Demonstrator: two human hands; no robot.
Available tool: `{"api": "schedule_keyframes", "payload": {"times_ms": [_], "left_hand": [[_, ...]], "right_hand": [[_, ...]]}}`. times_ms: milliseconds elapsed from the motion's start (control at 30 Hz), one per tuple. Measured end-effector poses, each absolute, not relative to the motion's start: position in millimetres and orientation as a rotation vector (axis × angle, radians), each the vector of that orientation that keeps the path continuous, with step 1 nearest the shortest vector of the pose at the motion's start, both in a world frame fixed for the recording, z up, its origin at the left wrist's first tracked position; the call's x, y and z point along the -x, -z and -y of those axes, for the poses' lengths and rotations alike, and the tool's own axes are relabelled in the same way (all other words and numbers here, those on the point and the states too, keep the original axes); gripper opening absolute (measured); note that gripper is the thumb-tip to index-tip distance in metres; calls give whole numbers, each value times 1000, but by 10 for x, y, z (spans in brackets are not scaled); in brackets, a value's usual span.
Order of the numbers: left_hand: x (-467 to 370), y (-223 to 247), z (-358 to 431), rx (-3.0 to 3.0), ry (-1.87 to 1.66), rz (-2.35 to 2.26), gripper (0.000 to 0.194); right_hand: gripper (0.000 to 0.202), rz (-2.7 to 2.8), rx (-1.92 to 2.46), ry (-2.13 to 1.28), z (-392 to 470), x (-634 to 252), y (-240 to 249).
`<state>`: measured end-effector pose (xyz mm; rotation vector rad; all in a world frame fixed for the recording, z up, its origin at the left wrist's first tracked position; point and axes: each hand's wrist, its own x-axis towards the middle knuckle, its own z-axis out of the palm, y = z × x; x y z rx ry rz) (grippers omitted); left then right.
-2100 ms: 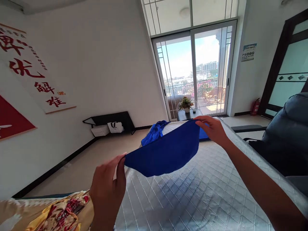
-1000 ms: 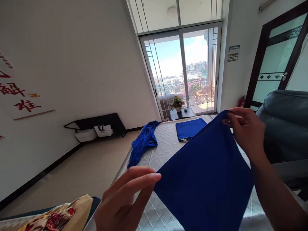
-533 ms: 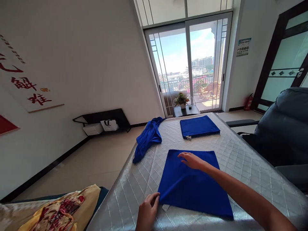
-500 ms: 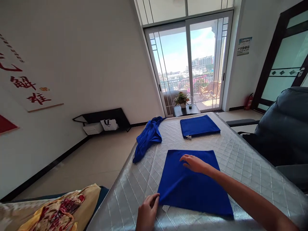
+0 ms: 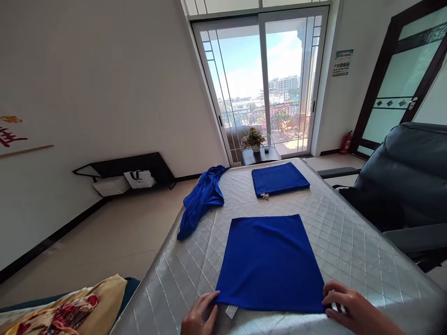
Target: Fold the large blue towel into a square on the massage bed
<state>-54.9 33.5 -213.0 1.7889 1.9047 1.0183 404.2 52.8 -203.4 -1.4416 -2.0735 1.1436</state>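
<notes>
A square blue cushion cover (image 5: 270,265) lies spread on the silvery quilted mattress, with soft creases and a white tag at its near left edge. My left hand (image 5: 199,316) has its fingertips closed at the near left corner, beside the tag. At the near right corner, my right hand (image 5: 349,307) pinches the cloth between thumb and fingers. Farther back lies a neat stack of flat blue covers (image 5: 281,179), tags showing at its front left. A crumpled blue cloth (image 5: 203,197) hangs over the left edge of the mattress.
The quilted mattress (image 5: 349,246) fills the middle. A dark armchair (image 5: 401,172) stands close on the right. Patterned yellow and red fabric (image 5: 70,307) lies low at the left. Beyond the far end stands a small table with a potted plant (image 5: 254,139), before sliding glass doors.
My right hand has come from the middle of the cover to its near right corner. The cover lies flatter, its diagonal fold softened. My left hand stays at its corner; the view has shifted right.
</notes>
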Motion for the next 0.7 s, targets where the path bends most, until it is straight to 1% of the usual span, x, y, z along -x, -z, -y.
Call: {"api": "schedule_keyframes", "payload": {"times_ms": [67,200,267,333,467,600,700], "left_hand": [[522,2083,-350,-1823,-1049,-1902,32],[446,1972,-368,-1879,-1169,-1949,49],[421,1924,-371,-1903,-1243,-1963,53],[417,1867,-372,-1951,-1266,-1933,51],[457,1683,-363,-2050,-1188,-1824,39],[483,1442,-346,-2108,-1195,-1795,35],[478,1193,-334,-2172,-1262,-1834,36]], "right_hand": [[18,2094,1427,-1122,-536,-4014,2018],[21,2120,1396,-1050,-553,-3998,2029],[22,2108,1378,-1017,-544,-4008,2037],[23,2073,1352,-995,-523,-4027,2032],[25,2012,1231,-896,-464,-4095,1993],[28,2000,1148,-628,-454,-4201,1834],[22,2024,1030,-388,-517,-4307,1519]]}}
